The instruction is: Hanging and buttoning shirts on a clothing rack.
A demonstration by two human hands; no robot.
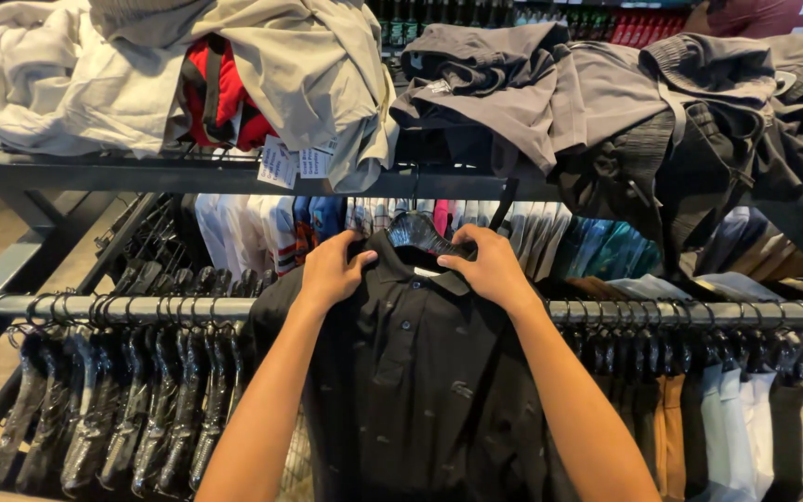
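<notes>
The black hanger (417, 232) is mostly hidden between my grips. My left grip (330, 270) is clamped on the black polo shirt (411, 390) collar; my right grip (490, 268) clamps its other shoulder. Both forearms extend upward, above the clothing rail (141, 308).

Your single head-worn camera looked forward and slightly down from close range, facing the grey metal clothes rail (141, 307) at arm's length.
</notes>
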